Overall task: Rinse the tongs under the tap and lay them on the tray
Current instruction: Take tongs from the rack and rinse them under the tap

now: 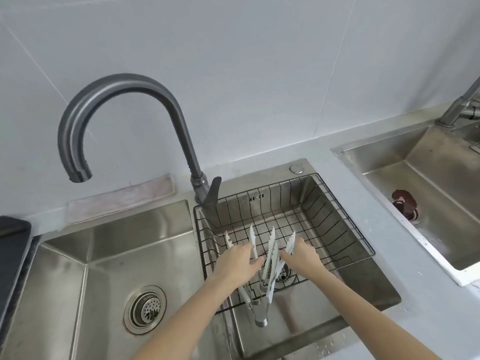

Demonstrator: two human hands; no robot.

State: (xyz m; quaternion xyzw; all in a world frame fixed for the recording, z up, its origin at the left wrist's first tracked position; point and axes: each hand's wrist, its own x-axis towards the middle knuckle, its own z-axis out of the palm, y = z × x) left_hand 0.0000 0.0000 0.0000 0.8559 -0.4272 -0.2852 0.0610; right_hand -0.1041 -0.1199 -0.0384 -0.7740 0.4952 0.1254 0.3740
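Head view showed both hands down in the wire basket (337, 219): left hand (237, 263) and right hand (302, 257) each spread loosely over white tongs (271, 255), gripping nothing firmly. Tap (124, 105) ran dry. Tangled pairs could snag together and clatter into the sink (358, 287).

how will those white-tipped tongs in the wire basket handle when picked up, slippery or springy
The tongs lie splayed open, so they likely spring apart unless squeezed. Their smooth metal handles may be slippery if wet. They look long and thin, so probably light, but several overlap in the wire basket, and the left hand lifting one may drag another.
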